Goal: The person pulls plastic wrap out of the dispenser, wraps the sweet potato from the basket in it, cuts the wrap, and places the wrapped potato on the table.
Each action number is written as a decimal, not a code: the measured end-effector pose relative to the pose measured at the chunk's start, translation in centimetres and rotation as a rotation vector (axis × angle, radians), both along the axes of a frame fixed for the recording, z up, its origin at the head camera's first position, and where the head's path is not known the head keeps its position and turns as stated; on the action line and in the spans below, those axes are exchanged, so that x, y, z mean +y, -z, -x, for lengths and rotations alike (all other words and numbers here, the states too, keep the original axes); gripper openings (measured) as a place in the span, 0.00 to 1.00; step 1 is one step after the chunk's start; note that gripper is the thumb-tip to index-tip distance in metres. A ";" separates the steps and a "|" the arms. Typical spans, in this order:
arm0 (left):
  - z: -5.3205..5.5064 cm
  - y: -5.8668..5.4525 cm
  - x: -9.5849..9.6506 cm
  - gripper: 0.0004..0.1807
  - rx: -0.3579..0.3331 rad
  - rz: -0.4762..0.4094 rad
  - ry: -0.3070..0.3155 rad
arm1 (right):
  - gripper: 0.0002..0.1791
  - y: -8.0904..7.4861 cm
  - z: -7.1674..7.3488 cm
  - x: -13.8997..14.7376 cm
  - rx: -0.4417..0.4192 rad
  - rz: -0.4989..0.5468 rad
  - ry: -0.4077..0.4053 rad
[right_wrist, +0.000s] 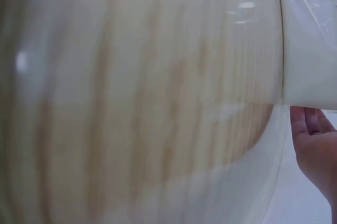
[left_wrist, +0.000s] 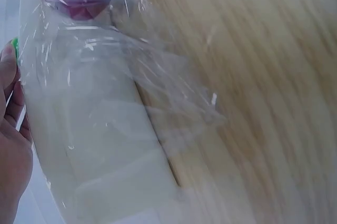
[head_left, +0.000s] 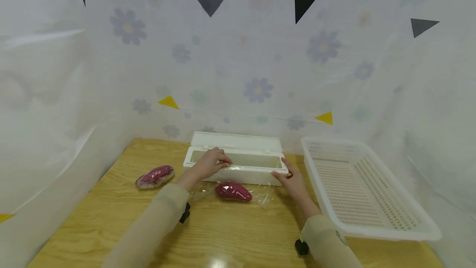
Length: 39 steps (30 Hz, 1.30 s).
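Note:
A long white plastic wrap dispenser (head_left: 256, 176) sits at the back of the table with its lid (head_left: 238, 140) tipped back. My left hand (head_left: 211, 163) reaches over its front edge, pinching a small green tab (left_wrist: 15, 48) there. My right hand (head_left: 293, 180) grips the dispenser's right end, thumb at the front and fingers round the side. Clear plastic wrap (left_wrist: 158, 76) drapes down the dispenser's front onto the table. On that wrap lies a purple sweet potato (head_left: 233, 192), just in front of the dispenser. A second sweet potato (head_left: 155, 176), wrapped in film, rests to the left.
A large white perforated basket (head_left: 386, 235) stands on the right side of the wooden table (head_left: 230, 235). Behind the table hangs a flowered curtain (head_left: 238, 65) with black, grey and yellow triangles on it.

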<state>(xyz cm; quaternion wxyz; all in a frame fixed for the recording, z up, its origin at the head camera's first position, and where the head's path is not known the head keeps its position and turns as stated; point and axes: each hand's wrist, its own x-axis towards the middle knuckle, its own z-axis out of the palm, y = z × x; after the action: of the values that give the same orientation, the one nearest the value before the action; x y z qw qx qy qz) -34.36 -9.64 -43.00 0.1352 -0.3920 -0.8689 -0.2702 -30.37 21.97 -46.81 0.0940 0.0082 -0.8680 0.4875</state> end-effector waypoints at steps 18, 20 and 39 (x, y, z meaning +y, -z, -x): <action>-0.6 0.0 -3.9 0.07 -0.047 -0.014 -0.069 | 0.41 0.4 0.3 0.6 -0.014 -0.043 0.018; -0.6 0.1 -4.3 0.07 -0.052 -0.010 -0.085 | 0.41 0.3 0.3 0.6 -0.013 -0.040 0.018; -1.1 -0.4 -7.1 0.07 -0.061 -0.017 -0.083 | 0.40 0.3 0.3 0.2 -0.004 -0.058 0.017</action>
<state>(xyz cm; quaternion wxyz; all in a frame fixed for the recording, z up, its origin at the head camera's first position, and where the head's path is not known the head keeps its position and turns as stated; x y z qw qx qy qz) -33.22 -16.72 -42.62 0.1232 -0.3459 -0.8858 -0.2838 -30.68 22.19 -47.11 0.0961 0.0027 -0.8821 0.4612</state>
